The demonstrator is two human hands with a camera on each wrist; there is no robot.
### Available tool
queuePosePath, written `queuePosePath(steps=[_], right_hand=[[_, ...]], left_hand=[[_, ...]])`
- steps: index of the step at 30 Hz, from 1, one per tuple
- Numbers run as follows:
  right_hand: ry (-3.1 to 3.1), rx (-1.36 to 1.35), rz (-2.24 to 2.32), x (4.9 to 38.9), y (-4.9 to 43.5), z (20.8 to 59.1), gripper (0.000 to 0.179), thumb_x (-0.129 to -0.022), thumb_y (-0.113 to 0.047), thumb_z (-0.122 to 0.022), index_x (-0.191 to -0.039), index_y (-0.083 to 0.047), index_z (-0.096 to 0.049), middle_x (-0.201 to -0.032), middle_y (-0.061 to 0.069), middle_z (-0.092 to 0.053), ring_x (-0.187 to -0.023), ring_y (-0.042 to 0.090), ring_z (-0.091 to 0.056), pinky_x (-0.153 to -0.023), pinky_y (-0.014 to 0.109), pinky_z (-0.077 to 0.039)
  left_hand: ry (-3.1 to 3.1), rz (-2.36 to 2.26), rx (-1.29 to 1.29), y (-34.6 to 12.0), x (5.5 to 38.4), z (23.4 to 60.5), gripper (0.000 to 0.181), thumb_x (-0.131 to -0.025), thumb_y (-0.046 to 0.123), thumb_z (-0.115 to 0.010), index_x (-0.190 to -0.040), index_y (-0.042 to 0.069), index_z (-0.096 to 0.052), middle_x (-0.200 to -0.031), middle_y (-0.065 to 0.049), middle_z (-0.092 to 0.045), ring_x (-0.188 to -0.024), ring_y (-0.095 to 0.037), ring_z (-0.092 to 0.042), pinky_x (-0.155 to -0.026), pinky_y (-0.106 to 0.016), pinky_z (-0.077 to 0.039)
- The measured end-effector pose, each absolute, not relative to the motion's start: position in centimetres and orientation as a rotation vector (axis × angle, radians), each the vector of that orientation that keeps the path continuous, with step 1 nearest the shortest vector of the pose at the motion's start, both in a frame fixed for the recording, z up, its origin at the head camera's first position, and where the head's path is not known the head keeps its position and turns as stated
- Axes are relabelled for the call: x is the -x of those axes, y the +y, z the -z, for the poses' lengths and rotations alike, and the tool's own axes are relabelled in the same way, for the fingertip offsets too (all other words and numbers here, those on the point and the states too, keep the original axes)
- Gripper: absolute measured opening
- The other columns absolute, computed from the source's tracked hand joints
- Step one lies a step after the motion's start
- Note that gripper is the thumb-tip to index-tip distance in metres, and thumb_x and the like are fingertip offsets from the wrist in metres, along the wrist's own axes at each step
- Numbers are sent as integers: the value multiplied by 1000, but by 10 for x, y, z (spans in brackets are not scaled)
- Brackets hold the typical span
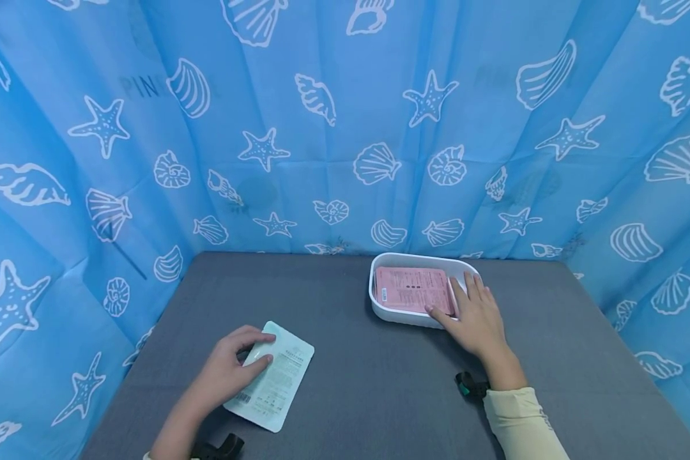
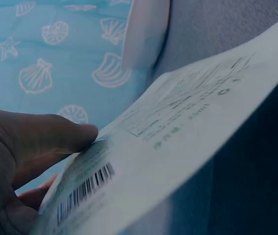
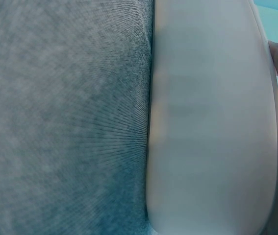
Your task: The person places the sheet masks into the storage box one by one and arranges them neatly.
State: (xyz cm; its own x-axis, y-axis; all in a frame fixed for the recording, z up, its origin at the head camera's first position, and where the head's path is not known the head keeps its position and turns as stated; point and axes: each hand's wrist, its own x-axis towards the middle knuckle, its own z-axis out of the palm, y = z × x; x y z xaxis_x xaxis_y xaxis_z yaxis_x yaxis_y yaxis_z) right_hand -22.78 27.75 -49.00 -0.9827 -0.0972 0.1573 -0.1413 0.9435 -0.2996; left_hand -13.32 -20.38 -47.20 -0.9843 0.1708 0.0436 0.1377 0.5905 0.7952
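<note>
My left hand (image 1: 230, 367) pinches a flat mint-green sachet (image 1: 282, 377) by its left side, at the front left of the table. In the left wrist view the thumb (image 2: 75, 136) presses on the printed back of the sachet (image 2: 178, 132), near its barcode, with other fingers behind it. A white plastic bin (image 1: 402, 317) stands at the back, with a pink sachet (image 1: 414, 287) lying flat inside. My right hand (image 1: 477, 319) rests over the bin's right end, fingers extended and spread across the rim. In the right wrist view the bin's smooth outer wall (image 3: 212, 117) fills the middle.
A grey cloth (image 1: 379, 390) covers the table. Blue curtains (image 1: 333, 128) with white shells and starfish hang behind it and along both sides. A black wrist camera (image 1: 470, 386) sits by the right wrist, and another (image 1: 221, 447) by the left.
</note>
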Motion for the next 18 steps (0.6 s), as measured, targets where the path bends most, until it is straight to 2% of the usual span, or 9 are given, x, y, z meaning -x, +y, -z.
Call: queuePosePath(steps=[3, 11, 18], right_hand=[[-2957, -181, -473, 228, 277, 490, 103, -98, -73, -53, -165, 1, -30, -174, 31, -13, -163, 50, -8, -129, 68, -11], [-2969, -181, -461, 229, 277, 490, 104, -98, -74, -52, -166, 1, -26, -175, 31, -11, -163, 49, -6, -130, 67, -10], [-2956, -211, -426, 230, 278, 491, 104, -97, -74, -52, -166, 0, -29, -174, 30, -18, -163, 49, -12, -129, 68, -14]], left_hand=[[2749, -1447, -288, -199, 134, 469, 33, -96, 11, -79, -128, 20, -75, -128, -1, -67, -108, -19, -65, -79, -28, -58], [2675, -1580, -301, -182, 143, 458, 38, -93, 3, -79, -130, 13, -74, -129, -6, -66, -107, -22, -69, -83, -27, -61], [2599, -1718, -333, -168, 154, 458, 41, -95, 5, -78, -135, 13, -72, -131, -7, -65, -109, -25, -71, -84, -27, -62]])
